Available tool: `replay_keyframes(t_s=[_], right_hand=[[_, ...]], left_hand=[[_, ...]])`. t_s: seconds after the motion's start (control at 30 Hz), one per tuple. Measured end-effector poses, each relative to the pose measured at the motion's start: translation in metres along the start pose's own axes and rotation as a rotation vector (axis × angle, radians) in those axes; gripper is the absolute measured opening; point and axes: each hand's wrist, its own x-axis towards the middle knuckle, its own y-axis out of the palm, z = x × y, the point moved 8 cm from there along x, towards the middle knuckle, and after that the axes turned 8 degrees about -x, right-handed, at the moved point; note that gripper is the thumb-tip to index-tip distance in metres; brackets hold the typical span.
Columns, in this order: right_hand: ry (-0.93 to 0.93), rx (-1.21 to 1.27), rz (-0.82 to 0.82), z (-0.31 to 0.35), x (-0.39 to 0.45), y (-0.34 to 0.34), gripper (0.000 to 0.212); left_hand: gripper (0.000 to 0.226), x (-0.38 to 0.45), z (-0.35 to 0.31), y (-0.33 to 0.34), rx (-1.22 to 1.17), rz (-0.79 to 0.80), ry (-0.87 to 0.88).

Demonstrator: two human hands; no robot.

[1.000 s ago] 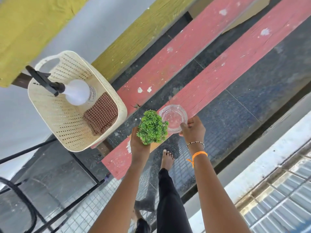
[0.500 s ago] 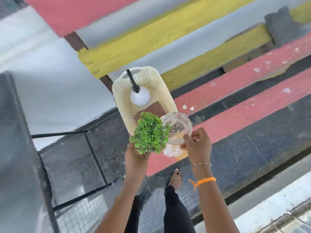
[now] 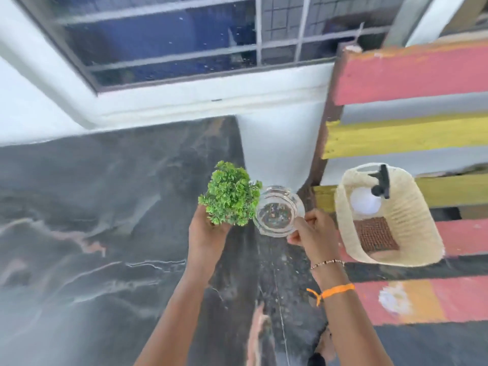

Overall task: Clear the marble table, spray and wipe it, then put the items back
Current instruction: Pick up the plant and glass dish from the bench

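My left hand [image 3: 206, 233] holds a small green plant [image 3: 230, 194] from below, at the right edge of the dark marble table [image 3: 92, 207]. Beside it my right hand [image 3: 314, 231] grips a clear glass ashtray [image 3: 277, 210] by its rim. Both items hang in the air just past the table's right edge. To the right, a cream basket [image 3: 412, 217] rests on the painted bench [image 3: 422, 72]; it holds a white spray bottle [image 3: 365, 203] with a black trigger and a brown checked cloth [image 3: 375, 235].
The bench has red and yellow slats and fills the right side. A white wall with a barred window [image 3: 184, 38] runs behind the table. My feet show on the dark floor between table and bench.
The view has swung left from the bench to the marble table. Both hands still carry the plant and the ashtray, and the basket now lies to their right.
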Motion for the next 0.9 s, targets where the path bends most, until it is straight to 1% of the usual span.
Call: replay_keyframes(t_s=[0.13,0.23,0.33,0.47,0.63,0.8,0.83,0.9], right_hand=[[-0.025,-0.022,0.011,0.04,0.021,0.078,0.022],[-0.023,-0.054,-0.013,0.063,0.048,0.117,0.024],[-0.007,-0.086,-0.079,0.082,0.077,0.145,0.026],[0.013,-0.064,-0.139,0.102,0.116,0.17,0.03],[0.049,-0.126,-0.136,0.114,0.154,0.188,0.03],[0.084,-0.167,-0.1,0.116,0.171,0.199,0.02],[0.087,-0.164,-0.101,0.117,0.173,0.2,0.021],[0.082,-0.15,-0.119,0.119,0.177,0.201,0.031]], left_hand=[[0.031,0.068,-0.003,-0.054,0.014,-0.042,0.03],[0.032,0.112,-0.011,-0.065,0.041,0.001,0.089],[0.037,0.153,-0.014,-0.062,0.042,0.051,0.11],[0.038,0.201,-0.019,-0.05,0.033,0.063,0.115],[0.039,0.248,-0.018,-0.039,0.057,0.043,0.074],[0.032,0.274,-0.019,-0.04,0.101,0.003,0.046],[0.03,0.277,-0.019,-0.04,0.109,-0.002,0.045],[0.024,0.282,-0.021,-0.04,0.124,0.001,0.056]])
